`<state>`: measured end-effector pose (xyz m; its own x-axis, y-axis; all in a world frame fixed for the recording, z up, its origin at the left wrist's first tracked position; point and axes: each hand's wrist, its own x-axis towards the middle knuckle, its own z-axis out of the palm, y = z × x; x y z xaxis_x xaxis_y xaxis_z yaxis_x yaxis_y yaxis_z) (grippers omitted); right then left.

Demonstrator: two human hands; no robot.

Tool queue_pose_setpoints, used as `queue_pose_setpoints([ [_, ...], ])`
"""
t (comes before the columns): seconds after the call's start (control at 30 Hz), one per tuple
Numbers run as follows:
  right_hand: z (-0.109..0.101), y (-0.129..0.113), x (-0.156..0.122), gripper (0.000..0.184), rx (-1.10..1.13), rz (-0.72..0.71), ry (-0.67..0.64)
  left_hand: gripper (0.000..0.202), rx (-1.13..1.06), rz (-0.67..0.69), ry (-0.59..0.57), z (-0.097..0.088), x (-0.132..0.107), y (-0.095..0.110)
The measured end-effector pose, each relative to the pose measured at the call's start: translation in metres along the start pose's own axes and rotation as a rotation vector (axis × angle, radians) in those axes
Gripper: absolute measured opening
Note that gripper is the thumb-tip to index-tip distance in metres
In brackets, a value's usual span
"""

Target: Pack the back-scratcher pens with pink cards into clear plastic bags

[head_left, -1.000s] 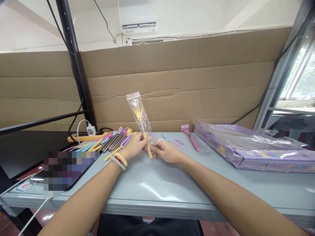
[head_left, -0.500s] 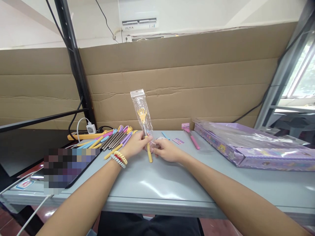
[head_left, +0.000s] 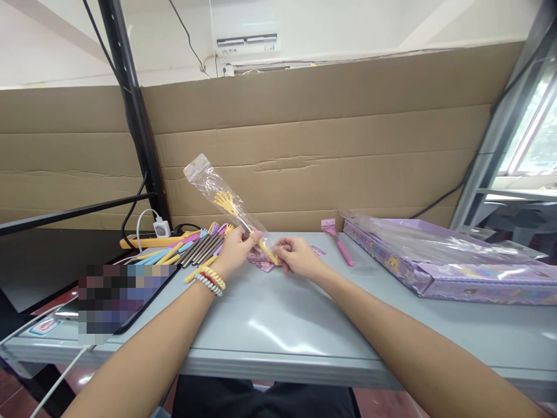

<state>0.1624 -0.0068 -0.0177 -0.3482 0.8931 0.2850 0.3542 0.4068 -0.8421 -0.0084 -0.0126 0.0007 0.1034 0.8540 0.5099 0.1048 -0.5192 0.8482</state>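
scratcher [head_left: 225, 201], yellow and hand-shaped, is held over the table [head_left: 282, 325] inside a clear bag [head_left: 198, 171], now tipped leftward where it was upright half a second ago. its handle is pinched by the left hand [head_left: 237, 249], the bag's mouth by the right hand [head_left: 298, 255]. loose scratchers [head_left: 195, 247] are piled just left; a pink scratcher [head_left: 343, 249] and purple box [head_left: 435, 261] are kept well clear on the right.

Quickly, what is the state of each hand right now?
Left hand: closed on the clear bag with the yellow back scratcher inside.
Right hand: closed, pinching the bag's lower end.
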Motion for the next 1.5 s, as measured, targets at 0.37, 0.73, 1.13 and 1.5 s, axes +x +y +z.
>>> queue_pose_setpoints([
  [0.37, -0.001, -0.004, -0.005, 0.041, -0.046, -0.097, -0.064, 0.037, -0.010, -0.037, 0.046, 0.002, -0.002, 0.007],
  [0.73, 0.000, -0.004, -0.007, 0.044, -0.075, 0.043, -0.215, 0.038, -0.012, -0.014, 0.048, 0.002, -0.002, 0.007],
  [1.13, 0.004, 0.002, -0.003, 0.020, 0.035, -0.120, -0.067, 0.039, -0.044, -0.054, -0.093, 0.003, -0.001, -0.003],
  [1.5, 0.007, -0.005, -0.008, 0.032, 0.188, -0.128, -0.107, 0.035, 0.011, 0.001, -0.137, 0.004, -0.002, -0.006],
])
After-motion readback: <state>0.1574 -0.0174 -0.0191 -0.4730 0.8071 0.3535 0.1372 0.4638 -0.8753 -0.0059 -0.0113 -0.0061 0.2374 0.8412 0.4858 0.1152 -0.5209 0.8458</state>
